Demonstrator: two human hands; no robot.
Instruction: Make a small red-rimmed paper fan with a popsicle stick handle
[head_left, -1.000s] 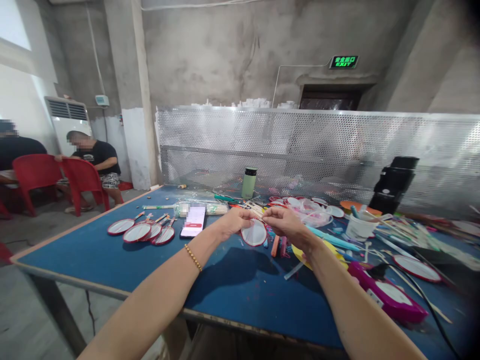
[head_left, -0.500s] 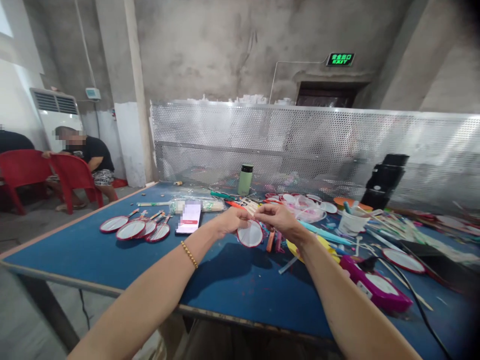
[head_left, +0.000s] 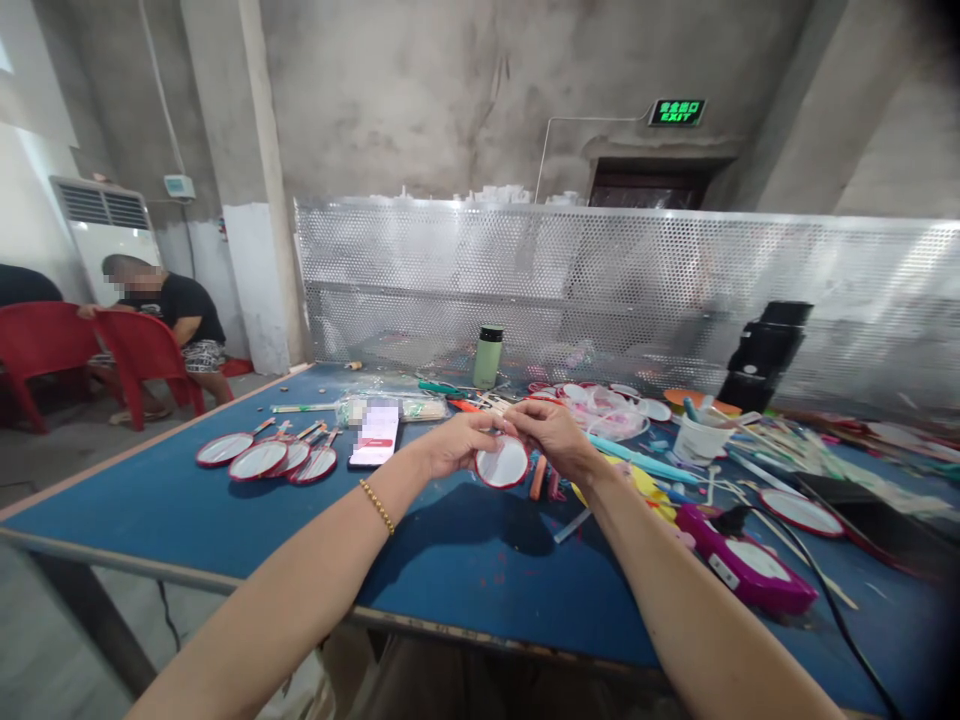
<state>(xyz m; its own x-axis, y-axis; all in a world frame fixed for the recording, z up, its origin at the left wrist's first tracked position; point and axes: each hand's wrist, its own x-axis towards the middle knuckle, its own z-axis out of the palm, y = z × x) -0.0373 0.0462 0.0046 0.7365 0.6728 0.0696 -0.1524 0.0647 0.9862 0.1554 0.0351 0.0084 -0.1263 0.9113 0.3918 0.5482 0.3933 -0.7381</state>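
A small round white fan with a red rim (head_left: pixel 502 462) hangs below my fingertips, above the blue table. My left hand (head_left: pixel 461 443) is closed on the fan's upper edge, with a bracelet on that wrist. My right hand (head_left: pixel 551 428) pinches at the same top edge, its fingertips meeting those of the left. Whatever small part lies between the fingertips is hidden. Several similar round fans with short handles (head_left: pixel 259 459) lie to the left, beside a lit phone (head_left: pixel 376 440).
Behind my hands stands a green bottle (head_left: pixel 489 357). To the right are a white cup of tools (head_left: pixel 702 440), a purple power strip (head_left: pixel 750 565) with a black cable, and yellow pieces (head_left: pixel 637 485). A perforated metal screen (head_left: pixel 450 260) edges the table. A person (head_left: pixel 196 310) sits far left.
My left fingers have shifted further over the fan's top edge, and the fan has turned and risen slightly. My right hand has moved a little left. The view has shifted slightly.
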